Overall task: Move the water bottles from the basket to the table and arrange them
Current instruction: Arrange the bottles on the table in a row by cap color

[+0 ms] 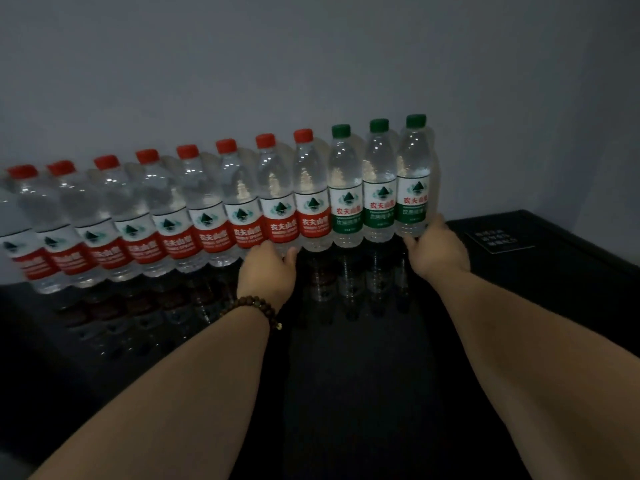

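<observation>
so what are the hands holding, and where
Right hand grips the end green-capped bottle near its base. Left hand touches the base of a red-capped bottle; grip unclear.

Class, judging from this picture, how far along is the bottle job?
Done: eight red bottles and three green bottles stand in a row on the table. In hand: the right hand grips the end green bottle at its base; the left hand touches red bottles low down. Left: maybe straightening; the basket is out of view, so any bottles remaining cannot be told.
</observation>
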The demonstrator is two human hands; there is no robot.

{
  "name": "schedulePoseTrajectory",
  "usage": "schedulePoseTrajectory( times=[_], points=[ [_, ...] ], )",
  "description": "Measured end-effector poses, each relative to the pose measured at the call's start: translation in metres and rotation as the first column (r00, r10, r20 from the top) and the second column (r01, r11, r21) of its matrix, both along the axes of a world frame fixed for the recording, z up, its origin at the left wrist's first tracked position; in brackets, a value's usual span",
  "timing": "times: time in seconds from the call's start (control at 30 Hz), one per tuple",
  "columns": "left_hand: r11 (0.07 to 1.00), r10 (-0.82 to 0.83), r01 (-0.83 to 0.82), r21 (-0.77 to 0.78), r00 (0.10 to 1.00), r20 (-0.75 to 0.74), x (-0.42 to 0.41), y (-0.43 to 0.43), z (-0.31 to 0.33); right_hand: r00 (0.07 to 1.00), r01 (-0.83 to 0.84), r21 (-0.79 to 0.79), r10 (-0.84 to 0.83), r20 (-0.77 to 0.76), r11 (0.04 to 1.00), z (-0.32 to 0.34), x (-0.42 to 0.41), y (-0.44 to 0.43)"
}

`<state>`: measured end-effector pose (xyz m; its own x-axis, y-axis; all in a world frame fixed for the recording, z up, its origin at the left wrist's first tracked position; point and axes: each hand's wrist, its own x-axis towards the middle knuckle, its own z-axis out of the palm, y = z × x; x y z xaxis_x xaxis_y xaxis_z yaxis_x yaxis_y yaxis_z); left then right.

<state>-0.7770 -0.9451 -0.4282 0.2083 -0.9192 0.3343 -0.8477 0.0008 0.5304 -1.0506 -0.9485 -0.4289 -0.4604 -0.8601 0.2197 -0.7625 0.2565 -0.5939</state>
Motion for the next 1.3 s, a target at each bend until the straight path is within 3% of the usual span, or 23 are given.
schedulePoseTrajectory(
  times=[0.13, 0.3, 0.47, 0.6, 0.8, 1.0, 1.3],
  points=[
    [0.98, 0.193, -0.189, 0.061, 0.98, -0.049, 0.09, 0.025, -0.004, 0.997, 0.041, -0.047, -0.044, -0.056, 0.998, -0.001, 0.058, 0.035],
    [0.889, 0.458, -0.445, 0.113, 0.87, -0.183, 0.187, 0.062, 0.005, 0.95, -0.266, -0.042, 0.254, -0.183, 0.963, -0.002, 0.179, 0.062],
    [0.822, 0.559, -0.559, 0.107, 0.757, -0.339, 0.267, 0.062, 0.004, 0.843, -0.494, -0.039, 0.467, -0.269, 0.869, 0.001, 0.293, 0.061],
    [0.838, 0.492, -0.544, 0.032, 0.729, -0.476, 0.314, 0.045, 0.002, 0.848, -0.488, -0.02, 0.469, -0.246, 0.872, -0.003, 0.345, 0.045],
    [0.895, 0.343, -0.444, -0.036, 0.74, -0.578, 0.34, 0.011, 0.003, 0.888, -0.345, 0.085, 0.355, -0.293, 0.935, -0.006, 0.35, 0.02],
    [0.94, 0.271, -0.341, -0.025, 0.789, -0.551, 0.349, -0.009, 0.0, 0.866, -0.345, 0.117, 0.364, -0.343, 0.931, -0.007, 0.351, 0.018],
    [0.936, 0.29, -0.351, -0.028, 0.815, -0.501, 0.347, -0.004, -0.001, 0.841, -0.355, 0.168, 0.393, -0.373, 0.92, -0.008, 0.351, 0.018]
  ],
)
